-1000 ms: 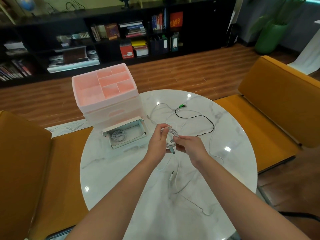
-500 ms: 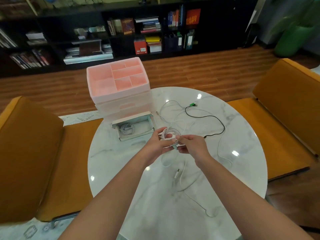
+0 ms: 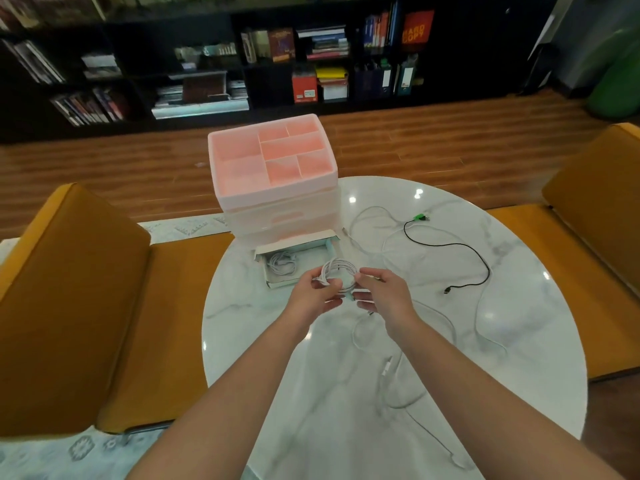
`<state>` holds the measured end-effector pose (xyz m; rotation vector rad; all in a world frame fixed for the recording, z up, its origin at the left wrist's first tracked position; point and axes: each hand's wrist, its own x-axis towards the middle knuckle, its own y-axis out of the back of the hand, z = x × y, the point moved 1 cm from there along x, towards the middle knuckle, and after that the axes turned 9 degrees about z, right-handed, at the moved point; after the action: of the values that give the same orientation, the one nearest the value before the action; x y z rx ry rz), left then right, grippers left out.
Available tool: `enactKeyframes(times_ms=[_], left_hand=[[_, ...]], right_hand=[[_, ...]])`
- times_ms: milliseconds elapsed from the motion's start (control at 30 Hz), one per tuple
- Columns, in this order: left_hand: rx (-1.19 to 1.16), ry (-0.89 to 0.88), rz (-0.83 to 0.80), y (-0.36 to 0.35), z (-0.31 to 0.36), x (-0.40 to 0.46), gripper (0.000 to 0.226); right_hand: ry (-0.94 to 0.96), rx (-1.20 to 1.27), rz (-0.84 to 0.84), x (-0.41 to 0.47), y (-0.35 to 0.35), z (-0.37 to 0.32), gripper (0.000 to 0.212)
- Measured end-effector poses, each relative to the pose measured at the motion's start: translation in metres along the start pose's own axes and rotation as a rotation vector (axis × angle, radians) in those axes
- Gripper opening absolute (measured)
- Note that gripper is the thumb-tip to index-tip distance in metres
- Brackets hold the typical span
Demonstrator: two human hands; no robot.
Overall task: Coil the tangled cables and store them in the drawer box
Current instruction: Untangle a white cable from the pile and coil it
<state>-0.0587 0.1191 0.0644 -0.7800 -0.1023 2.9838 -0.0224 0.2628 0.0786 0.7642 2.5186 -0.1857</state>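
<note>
The hands (image 3: 349,292) hide part of the coil (image 3: 341,271). The tabletop (image 3: 519,341) runs off the bottom edge. Book titles on the shelf (image 3: 311,46) blur.

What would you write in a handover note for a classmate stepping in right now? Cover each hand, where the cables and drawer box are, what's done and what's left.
Left hand: grips the white coil from the left.
Right hand: pinches the coil's right side; both hold it above the table, just in front of the open drawer.
Drawer box: at the table's far edge, bottom drawer pulled out.
Done: one coiled white cable lies in the drawer; a second coil is wound.
Left: drop this coil in, then coil the black cable and the loose white cables on the table, store them, close the drawer.
</note>
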Motion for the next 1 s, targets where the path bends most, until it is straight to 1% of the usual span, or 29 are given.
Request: enactKeyframes(times_ms=[100, 167, 233, 300, 433, 533, 567, 633, 700, 800, 867, 1000], left_hand=[[0.01, 0.002, 0.068, 0.007, 0.001, 0.009, 0.043], [0.022, 0.003, 0.111, 0.013, 0.002, 0.015, 0.04], [0.044, -0.002, 0.137, 0.02, 0.002, 0.021, 0.038], [0.121, -0.037, 0.142, 0.027, 0.002, 0.029, 0.039], [0.496, -0.227, 0.204, 0.045, 0.004, 0.052, 0.057], [0.709, -0.294, 0.277, 0.055, 0.002, 0.067, 0.066], [0.776, -0.314, 0.306, 0.058, 0.004, 0.07, 0.063], [0.942, -0.34, 0.385, 0.066, 0.009, 0.069, 0.047], [1.073, -0.371, 0.461, 0.072, 0.009, 0.069, 0.038], [1.118, -0.387, 0.482, 0.079, 0.003, 0.075, 0.034], [1.12, -0.395, 0.478, 0.079, 0.001, 0.078, 0.032], [1.134, -0.429, 0.496, 0.082, -0.001, 0.088, 0.032]], right_hand=[[-0.067, 0.05, 0.008, 0.006, -0.016, 0.006, 0.017], [-0.077, 0.046, 0.017, 0.011, -0.027, 0.01, 0.016], [-0.07, 0.002, 0.032, 0.017, -0.038, 0.012, 0.014], [-0.039, -0.067, 0.045, 0.024, -0.048, 0.012, 0.011], [0.03, -0.19, 0.077, 0.04, -0.068, 0.01, 0.009], [0.09, -0.267, 0.083, 0.051, -0.083, 0.006, 0.007], [0.116, -0.289, 0.081, 0.055, -0.087, 0.005, 0.007], [0.165, -0.322, 0.071, 0.063, -0.096, 0.004, 0.006], [0.234, -0.367, 0.072, 0.067, -0.102, 0.005, 0.012], [0.318, -0.469, 0.048, 0.073, -0.115, 0.005, 0.013], [0.329, -0.538, 0.043, 0.075, -0.119, 0.006, 0.01], [0.301, -0.625, 0.033, 0.087, -0.133, 0.008, 0.015]])
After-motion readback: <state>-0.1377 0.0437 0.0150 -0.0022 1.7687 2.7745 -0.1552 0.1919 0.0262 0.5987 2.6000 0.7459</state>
